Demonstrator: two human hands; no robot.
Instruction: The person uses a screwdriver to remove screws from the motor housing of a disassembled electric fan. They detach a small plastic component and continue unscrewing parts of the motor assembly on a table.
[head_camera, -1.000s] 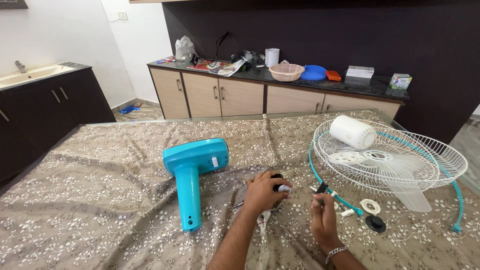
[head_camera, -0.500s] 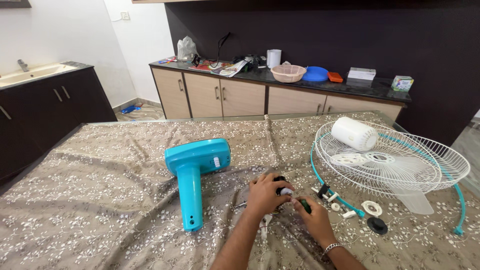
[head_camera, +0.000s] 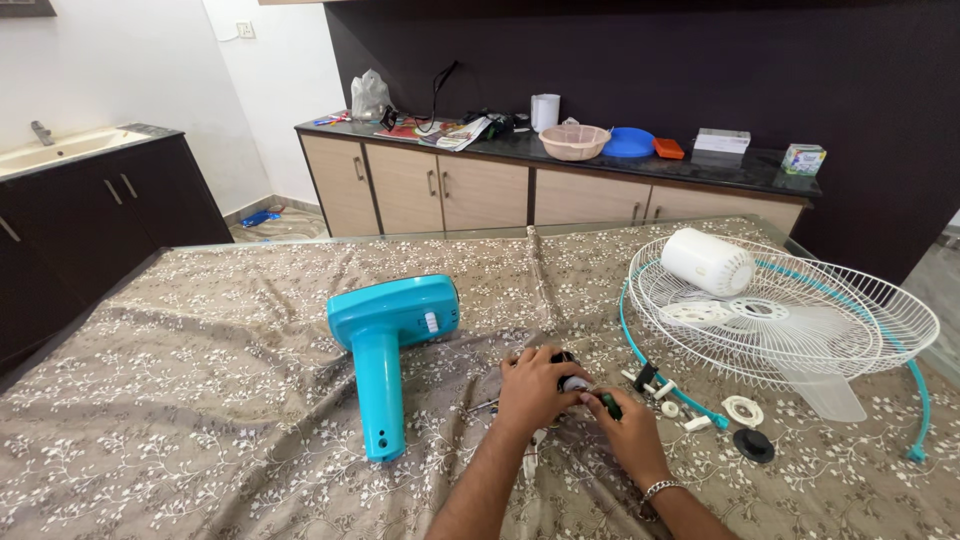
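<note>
My left hand (head_camera: 533, 388) is closed over a small dark part (head_camera: 570, 377) on the cloth (head_camera: 200, 380), fingers curled narrow around it. My right hand (head_camera: 628, 432) has come in since a second ago: then it lay apart at about 4 o'clock from the left, now it touches the same part and pinches a green tool (head_camera: 609, 404) between thumb and fingers. Both hands meet low in the middle of the view, and the part sits between them, mostly hidden.

The blue housing (head_camera: 385, 340) lies at 9 o'clock from my hands, near, in the same place as before. The white grille (head_camera: 800, 320) is at 2 o'clock, with a white cylinder (head_camera: 707, 261) resting on it. Small white pieces (head_camera: 742, 410) and a black cap (head_camera: 753, 445) lie at 3 o'clock, just beside my right hand, unmoved.
</note>
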